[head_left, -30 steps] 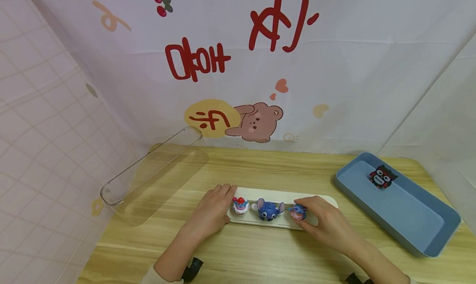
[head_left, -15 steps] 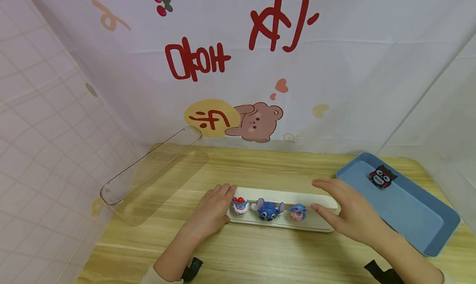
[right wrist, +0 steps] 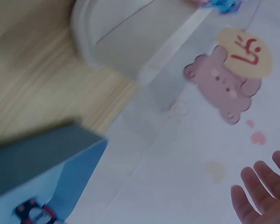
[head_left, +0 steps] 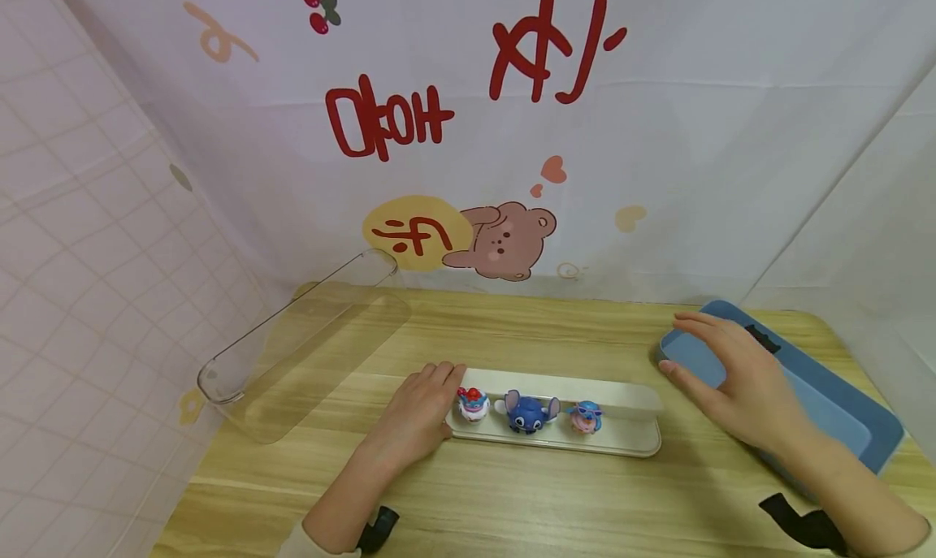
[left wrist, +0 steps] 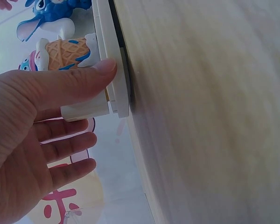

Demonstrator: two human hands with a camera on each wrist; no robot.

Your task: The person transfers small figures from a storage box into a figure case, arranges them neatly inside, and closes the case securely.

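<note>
Left hand (head_left: 420, 412) rests at left end of white tray (head_left: 629, 443), thumb pressed on tray edge, steadying it. Three figurines (head_left: 530, 412) stand in row on tray. Right hand (head_left: 738, 375) spread, empty, above blue bin (head_left: 873, 440) holding sticker-like figure (right wrist: 35, 212).

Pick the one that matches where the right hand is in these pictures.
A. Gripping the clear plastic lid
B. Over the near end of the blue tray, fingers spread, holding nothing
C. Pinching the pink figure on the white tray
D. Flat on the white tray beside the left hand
B: in the head view the right hand is over the near end of the blue tray, fingers spread and holding nothing, apart from the white tray and its pink figure.
</note>
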